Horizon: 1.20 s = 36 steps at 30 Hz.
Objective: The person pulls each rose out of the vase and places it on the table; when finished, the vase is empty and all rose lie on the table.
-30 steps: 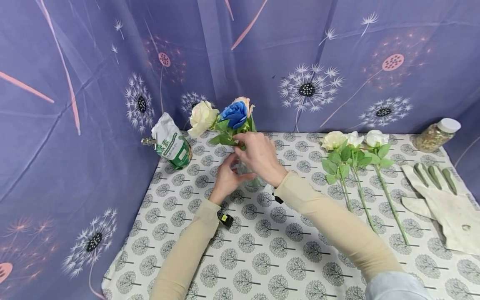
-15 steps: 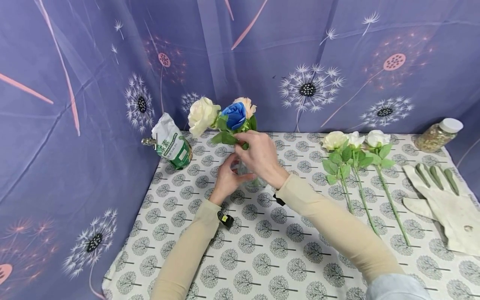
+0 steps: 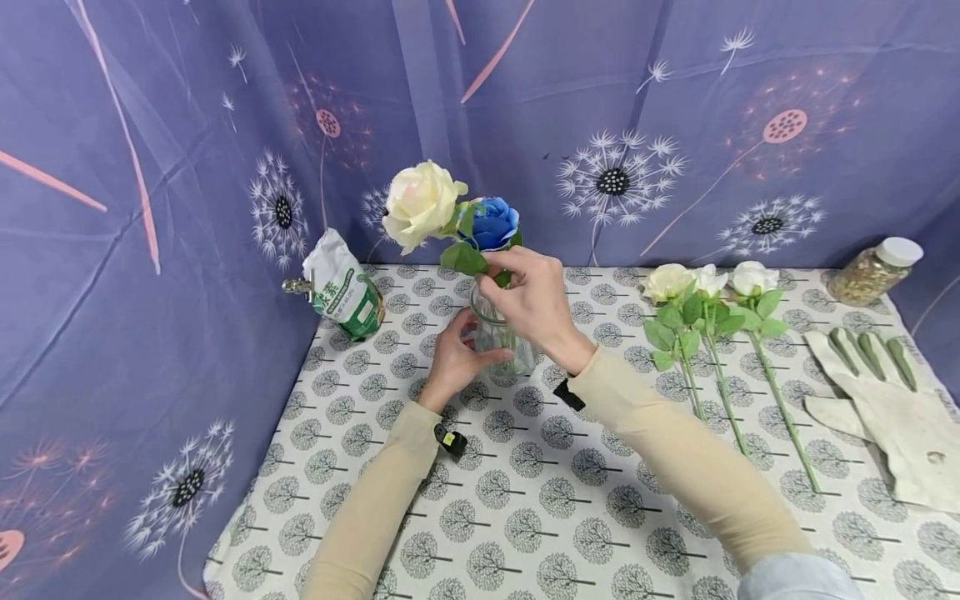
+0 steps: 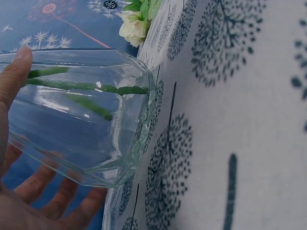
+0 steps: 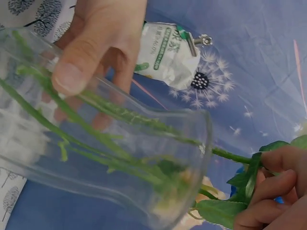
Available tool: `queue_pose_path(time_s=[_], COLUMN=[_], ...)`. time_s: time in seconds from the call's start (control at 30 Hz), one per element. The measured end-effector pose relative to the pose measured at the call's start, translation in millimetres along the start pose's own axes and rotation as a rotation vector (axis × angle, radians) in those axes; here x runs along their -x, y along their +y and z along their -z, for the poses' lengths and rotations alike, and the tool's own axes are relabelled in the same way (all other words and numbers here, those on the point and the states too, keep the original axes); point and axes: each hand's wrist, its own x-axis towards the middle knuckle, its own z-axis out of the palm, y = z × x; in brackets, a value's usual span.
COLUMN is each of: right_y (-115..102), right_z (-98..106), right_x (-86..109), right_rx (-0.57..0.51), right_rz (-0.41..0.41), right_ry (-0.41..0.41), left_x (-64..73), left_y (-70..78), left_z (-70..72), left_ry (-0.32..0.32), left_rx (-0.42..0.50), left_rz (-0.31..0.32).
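Observation:
My left hand [image 3: 459, 354] holds the side of a clear glass vase [image 4: 91, 139], fingers and thumb round its body. Several green stems [image 5: 120, 115] stand inside the glass. Just above the vase's rim, my right hand [image 3: 534, 300] pinches a leafy stem below the cream rose [image 3: 422, 206], whose head leans left. In the right wrist view, that stem still runs down through the vase mouth. Beside the cream head is a blue rose [image 3: 491, 223]. A peach rose [image 5: 192, 218] shows partly behind the glass and is mostly hidden in the head view.
A white and green bag [image 3: 345, 292] with a metal clip stands at the back left. To the right lie three pale roses [image 3: 708, 287], a pair of work gloves [image 3: 892, 408] and a white-lidded jar [image 3: 873, 271]. Purple cloth hangs behind the patterned tablecloth [image 3: 555, 500].
My right hand has moved slightly up and right, raising the cream rose. The blue rose has shifted right, now covering the peach one. The vase rim has come into view; my left hand stays put.

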Motion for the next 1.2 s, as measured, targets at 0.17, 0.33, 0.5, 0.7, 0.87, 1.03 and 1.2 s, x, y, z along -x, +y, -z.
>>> queue_pose_path(time_s=[0.17, 0.33, 0.5, 0.7, 0.87, 1.03, 1.2], right_y=[-1.3, 0.9, 7.7, 9.7, 3.5, -4.9, -10.3], right_z=[6.5, 7.0, 2.8, -0.2, 1.2, 6.0, 14.6], right_x=[-3.7, -4.9, -2.6, 0.3, 0.3, -3.1, -7.1], right_rx=[-0.032, -0.056, -0.08, -0.047, -0.075, -0.12, -0.172], right_rz=[0.002, -0.032, -0.089, -0.059, -0.014, -0.022, -0.025], right_ry=[0.024, -0.028, -0.113, -0.167, -0.129, -0.051, 0.039], left_x=[1.4, 1.9, 2.2, 3.6, 2.5, 1.7, 1.7], left_y=[0.7, 0.7, -2.7, -5.5, -3.1, -2.2, -3.8], left_z=[0.3, 0.3, -1.2, -1.7, -1.0, -0.4, 0.4], left_ry=[-0.001, -0.003, 0.003, 0.001, 0.012, 0.005, -0.021], left_rx=[0.047, 0.057, 0.042, 0.121, 0.081, 0.076, 0.102], left_rz=[0.038, 0.054, 0.046, 0.012, 0.007, 0.009, -0.003])
